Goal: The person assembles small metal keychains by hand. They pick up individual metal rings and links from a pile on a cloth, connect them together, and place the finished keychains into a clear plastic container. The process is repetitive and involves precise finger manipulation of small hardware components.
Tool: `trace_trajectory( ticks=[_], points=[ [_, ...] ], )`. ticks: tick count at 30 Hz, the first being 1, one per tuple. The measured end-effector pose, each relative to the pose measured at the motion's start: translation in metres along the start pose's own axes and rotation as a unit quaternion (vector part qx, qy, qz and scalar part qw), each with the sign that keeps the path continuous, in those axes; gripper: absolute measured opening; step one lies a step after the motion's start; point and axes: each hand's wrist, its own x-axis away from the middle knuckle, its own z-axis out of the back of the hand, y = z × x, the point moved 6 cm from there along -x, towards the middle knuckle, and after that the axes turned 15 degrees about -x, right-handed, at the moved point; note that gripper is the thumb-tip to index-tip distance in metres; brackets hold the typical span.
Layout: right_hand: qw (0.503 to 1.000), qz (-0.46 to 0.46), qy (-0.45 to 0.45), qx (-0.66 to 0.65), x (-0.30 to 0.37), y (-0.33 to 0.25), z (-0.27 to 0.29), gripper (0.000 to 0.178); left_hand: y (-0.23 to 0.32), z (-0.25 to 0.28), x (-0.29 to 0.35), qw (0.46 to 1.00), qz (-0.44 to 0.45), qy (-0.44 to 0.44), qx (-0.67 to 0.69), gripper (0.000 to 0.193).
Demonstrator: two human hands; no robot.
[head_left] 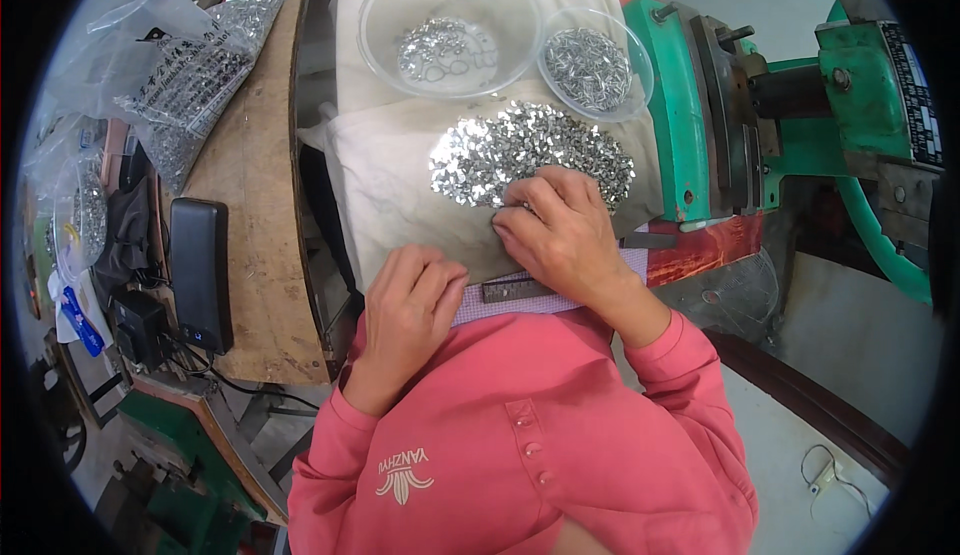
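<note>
The right hand, fingers curled, pinches at the 6 o'clock edge of the heap of small metal parts on the cloth; the left hand rests loosely closed, empty, and picking should proceed singly from the edge.

The right hand rests fingertips-down at the near edge of a heap of small shiny metal pieces on a pale cloth. The left hand lies curled beside it, nearer the pink sleeve.
</note>
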Motion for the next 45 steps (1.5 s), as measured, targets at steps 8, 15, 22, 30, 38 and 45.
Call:
trace_trajectory(
  ticks=[8, 15, 22, 30, 38, 45],
  points=[
    [0.994, -0.045, -0.017, -0.101, 0.010, -0.002, -0.010, 0.012, 0.014, -0.015, 0.014, 0.999, -0.041, -0.005, 0.012, 0.020],
    [0.994, -0.050, 0.006, -0.092, 0.011, -0.006, -0.010, 0.014, 0.013, -0.020, 0.015, 0.999, -0.051, -0.019, -0.002, 0.025],
    [0.991, -0.071, 0.041, -0.106, 0.039, -0.013, 0.012, 0.018, 0.021, -0.027, 0.008, 0.997, -0.075, -0.030, -0.020, 0.021],
    [0.986, -0.110, 0.058, -0.108, 0.064, -0.017, 0.008, 0.021, 0.020, -0.029, 0.012, 0.996, -0.086, -0.026, -0.016, 0.018],
    [0.999, -0.028, 0.026, 0.018, 0.015, 0.000, 0.003, 0.011, 0.013, -0.028, 0.018, 0.997, -0.056, -0.043, -0.001, 0.032],
    [0.998, 0.012, -0.069, -0.004, -0.007, -0.007, -0.001, 0.010, 0.018, -0.026, 0.014, 0.997, -0.065, -0.045, -0.011, 0.032]
  ],
)
